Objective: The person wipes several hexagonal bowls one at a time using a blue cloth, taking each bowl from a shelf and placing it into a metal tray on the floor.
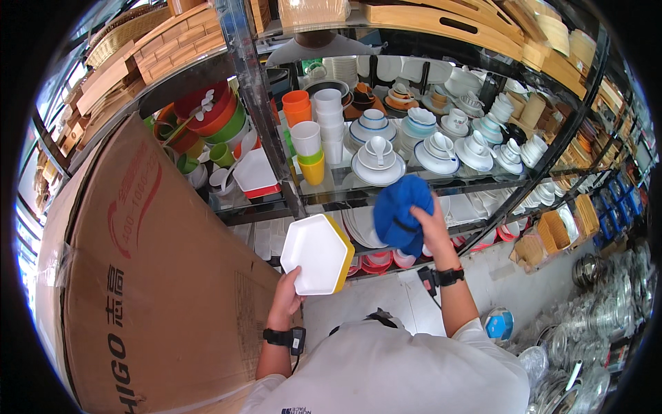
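Note:
My left hand (287, 296) grips a hexagonal dish (316, 253), white inside with a yellow outer side, by its lower left edge. A blue cloth (401, 212) hangs bunched in my right hand (430, 222), in front of the shelf edge. The dish and the cloth are apart. On the glass shelf beyond stand stacked white cups (330, 121), orange cups (297, 107), a yellow cup (312, 169) and white bowls on plates (378, 165). Another white hexagonal dish (257, 171) lies on the shelf at the left, above something red.
A large cardboard box (181, 269) stands close on my left. A dark metal shelf post (264, 108) rises between the shelf sections. Wooden trays (445, 26) lie on the shelf above. Wrapped metal ware (595, 305) is piled on the right, with wicker baskets (553, 230) farther back.

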`<state>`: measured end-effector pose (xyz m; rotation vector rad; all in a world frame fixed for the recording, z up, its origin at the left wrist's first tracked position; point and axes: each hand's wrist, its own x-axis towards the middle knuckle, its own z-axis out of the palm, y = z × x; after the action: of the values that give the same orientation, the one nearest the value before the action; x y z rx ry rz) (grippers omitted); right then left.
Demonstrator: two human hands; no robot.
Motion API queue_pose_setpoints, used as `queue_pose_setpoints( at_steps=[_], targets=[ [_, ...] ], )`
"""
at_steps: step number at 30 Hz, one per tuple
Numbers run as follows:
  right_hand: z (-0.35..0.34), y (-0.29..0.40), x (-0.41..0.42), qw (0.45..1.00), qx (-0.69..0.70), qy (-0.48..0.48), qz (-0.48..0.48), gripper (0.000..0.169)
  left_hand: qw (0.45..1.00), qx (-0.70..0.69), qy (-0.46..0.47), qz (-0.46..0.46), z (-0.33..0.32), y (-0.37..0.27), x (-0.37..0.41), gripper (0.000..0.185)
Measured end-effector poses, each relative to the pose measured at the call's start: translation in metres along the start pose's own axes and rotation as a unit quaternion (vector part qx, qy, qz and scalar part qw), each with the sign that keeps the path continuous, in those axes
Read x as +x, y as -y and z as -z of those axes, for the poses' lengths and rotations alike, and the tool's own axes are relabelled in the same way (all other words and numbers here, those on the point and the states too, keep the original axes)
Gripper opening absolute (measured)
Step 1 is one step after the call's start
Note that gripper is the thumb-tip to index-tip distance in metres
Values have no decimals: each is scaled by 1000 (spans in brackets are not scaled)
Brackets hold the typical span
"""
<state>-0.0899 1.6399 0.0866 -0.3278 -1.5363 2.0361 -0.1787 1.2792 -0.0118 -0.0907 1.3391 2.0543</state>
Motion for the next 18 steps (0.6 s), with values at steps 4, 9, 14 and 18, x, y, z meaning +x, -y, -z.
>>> queue_pose_setpoints(
  at_steps=[4,9,14,18],
  targets=[
    [25,8,61,977,-150,-137,71,61,998,5,-50,-34,-14,-6,-8,33],
    [40,-10,112,910,-345,-207,102,69,995,-17,-90,-44,-31,-13,-16,39],
    [54,-38,127,869,-432,-148,192,74,993,4,-94,-64,-45,-18,-17,40],
    [62,-18,102,846,-480,-84,216,61,992,-9,-116,-54,-47,-14,-16,40]
  ],
)
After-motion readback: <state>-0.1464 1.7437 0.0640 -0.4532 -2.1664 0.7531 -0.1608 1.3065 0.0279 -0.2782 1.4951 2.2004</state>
